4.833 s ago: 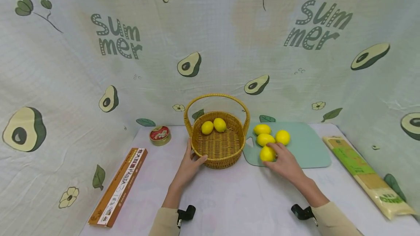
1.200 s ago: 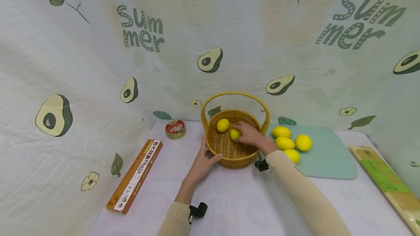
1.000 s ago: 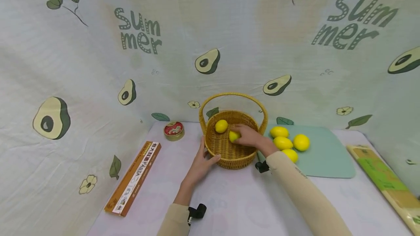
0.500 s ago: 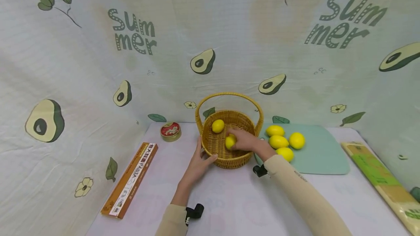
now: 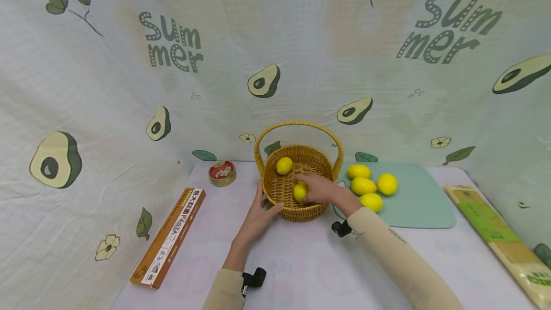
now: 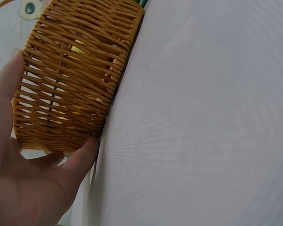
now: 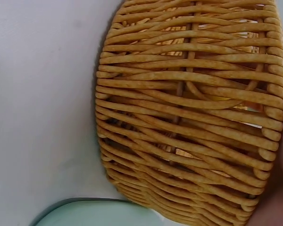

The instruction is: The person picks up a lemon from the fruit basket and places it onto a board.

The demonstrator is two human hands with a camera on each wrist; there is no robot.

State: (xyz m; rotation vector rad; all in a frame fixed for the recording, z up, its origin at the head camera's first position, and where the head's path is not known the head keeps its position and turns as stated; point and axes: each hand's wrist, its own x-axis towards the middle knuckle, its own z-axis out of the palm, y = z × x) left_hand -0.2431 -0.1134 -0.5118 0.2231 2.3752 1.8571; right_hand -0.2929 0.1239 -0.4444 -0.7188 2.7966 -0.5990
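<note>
A round wicker basket (image 5: 281, 188) with a tall handle stands at the back middle of the table. My left hand (image 5: 258, 215) holds its left side, the thumb near the front rim; the left wrist view shows the hand's fingers spread around the woven wall (image 6: 70, 80). My right hand (image 5: 317, 188) reaches over the right rim and pinches a lemon (image 5: 300, 192) low inside the basket, toward the front. Another lemon (image 5: 284, 166) lies at the basket's back left. In the right wrist view the basket wall (image 7: 188, 113) hides most of that hand.
Several lemons (image 5: 363, 186) lie on the left part of a pale green board (image 5: 422, 200), right of the basket. A small round tin (image 5: 222, 173) and a long pasta box (image 5: 170, 238) sit to the left. A long green-labelled packet (image 5: 495, 233) lies far right.
Earlier my right hand was at a lemon on the board; now it is in the basket on a lemon there. Over the last second that lemon has moved toward the basket's front. Left hand stays.
</note>
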